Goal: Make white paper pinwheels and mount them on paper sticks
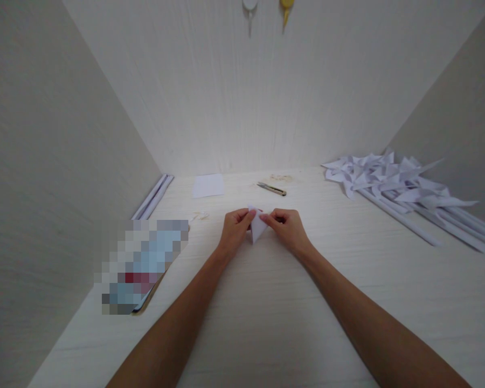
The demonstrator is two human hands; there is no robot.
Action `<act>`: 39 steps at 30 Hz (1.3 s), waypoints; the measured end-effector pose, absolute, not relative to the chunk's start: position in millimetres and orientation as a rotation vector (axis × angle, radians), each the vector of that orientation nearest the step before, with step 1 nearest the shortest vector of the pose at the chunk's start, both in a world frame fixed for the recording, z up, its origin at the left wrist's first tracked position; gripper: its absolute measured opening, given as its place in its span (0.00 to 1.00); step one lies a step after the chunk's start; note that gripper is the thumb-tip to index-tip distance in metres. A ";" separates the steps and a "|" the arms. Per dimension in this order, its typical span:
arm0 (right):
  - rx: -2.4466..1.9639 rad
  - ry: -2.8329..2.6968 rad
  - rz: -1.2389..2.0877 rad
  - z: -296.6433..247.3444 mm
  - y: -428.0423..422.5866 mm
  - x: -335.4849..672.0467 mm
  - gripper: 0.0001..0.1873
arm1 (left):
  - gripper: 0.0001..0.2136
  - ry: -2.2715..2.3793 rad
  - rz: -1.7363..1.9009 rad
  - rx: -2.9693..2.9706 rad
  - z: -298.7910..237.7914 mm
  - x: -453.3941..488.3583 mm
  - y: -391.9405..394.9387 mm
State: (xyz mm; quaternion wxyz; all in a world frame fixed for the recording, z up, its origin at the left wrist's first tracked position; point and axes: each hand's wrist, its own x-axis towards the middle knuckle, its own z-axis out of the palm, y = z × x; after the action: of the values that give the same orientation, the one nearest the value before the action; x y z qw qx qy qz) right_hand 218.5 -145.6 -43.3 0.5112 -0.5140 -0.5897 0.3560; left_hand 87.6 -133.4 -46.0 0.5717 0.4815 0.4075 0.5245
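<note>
A small piece of white paper (pixel 257 229), folded into a pointed triangular shape, is held between both hands above the middle of the table. My left hand (pixel 237 226) pinches its left side, thumb on the near face. On the other side my right hand (pixel 285 223) grips the paper with thumb and bent forefinger. The fingers behind the paper are partly hidden. Just beyond the hands lies a pair of thread snips (pixel 272 188) with pale handles and a dark blade tip.
A flat white paper sheet (pixel 208 185) lies at the back left, near rolled paper tubes (pixel 153 196). A blurred-out phone-like object (pixel 145 269) rests at left. Paper pinwheels (pixel 388 178) on paper sticks (pixel 400 218) pile up at right. Walls (pixel 234 108) enclose the white table (pixel 262 323).
</note>
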 end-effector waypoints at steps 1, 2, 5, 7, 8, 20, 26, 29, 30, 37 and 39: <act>-1.238 -1.423 0.855 -44.1 -145.2 218.6 0.15 | 0.10 0.957 1.231 1.125 -46.0 87.7 -133.4; -1.238 -1.430 0.852 -45.0 -144.7 218.7 0.15 | 0.10 0.960 1.232 1.121 -46.0 87.9 -133.5; -1.236 -1.454 0.842 -48.1 -142.8 218.3 0.15 | 0.10 0.963 1.255 1.106 -45.9 88.5 -134.0; -1.203 -1.452 0.849 -49.3 -141.9 217.3 0.15 | 0.10 0.958 1.287 1.092 -45.8 88.5 -134.0; -1.176 -1.436 0.862 -49.5 -141.7 216.5 0.14 | 0.10 0.953 1.308 1.079 -45.7 88.3 -133.7; -1.018 -1.133 1.051 -47.3 -145.5 200.6 0.10 | 0.12 0.778 1.446 0.933 -46.3 92.5 -136.2; -1.025 -1.034 1.055 -49.8 -142.6 204.1 0.08 | 0.12 0.753 1.425 0.918 -46.3 94.3 -137.7; -1.004 -1.030 1.053 -51.8 -142.1 205.6 0.08 | 0.12 0.755 1.416 0.906 -45.5 94.6 -137.9; -0.991 -1.032 1.047 -52.3 -141.9 205.9 0.09 | 0.12 0.756 1.414 0.900 -45.2 94.8 -138.0; -0.881 -0.990 1.047 -56.1 -139.6 203.9 0.11 | 0.11 0.737 1.380 0.835 -43.8 97.5 -139.7; -0.917 -1.055 1.041 -56.7 -139.9 202.4 0.12 | 0.10 0.734 1.396 0.792 -44.0 97.1 -139.8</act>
State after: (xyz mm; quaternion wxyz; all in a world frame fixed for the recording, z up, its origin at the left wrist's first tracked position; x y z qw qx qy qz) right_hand 202.4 -139.9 -56.7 0.6438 -0.4025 -0.4632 0.4572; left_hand 97.1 -139.8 -44.0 0.6353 0.3467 0.3212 0.6107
